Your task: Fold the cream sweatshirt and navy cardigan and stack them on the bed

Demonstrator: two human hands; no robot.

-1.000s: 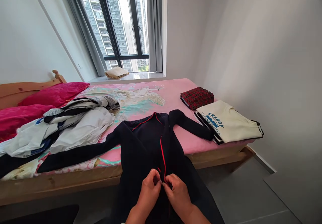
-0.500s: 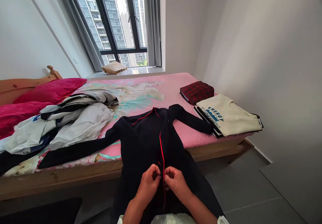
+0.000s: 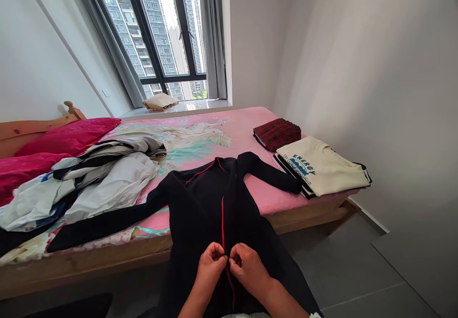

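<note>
A dark navy garment with red piping (image 3: 211,199) lies over the near edge of the bed (image 3: 229,137), sleeves spread left and right, its lower part hanging toward me. My left hand (image 3: 210,266) and my right hand (image 3: 246,268) meet at the garment's red-edged front opening. Both pinch the fabric edges close together, fingers curled.
A heap of unfolded white, striped and dark clothes (image 3: 82,184) covers the bed's left side beside magenta pillows (image 3: 64,137). At the right lie a folded red plaid piece (image 3: 277,133) and a folded cream "ENERGY" shirt (image 3: 322,168). A beige bundle (image 3: 160,101) rests on the window sill. Grey floor lies right.
My hands have shifted slightly lower along the front opening, and the red-piped edges above them now lie closer together. The view has swung a little.
</note>
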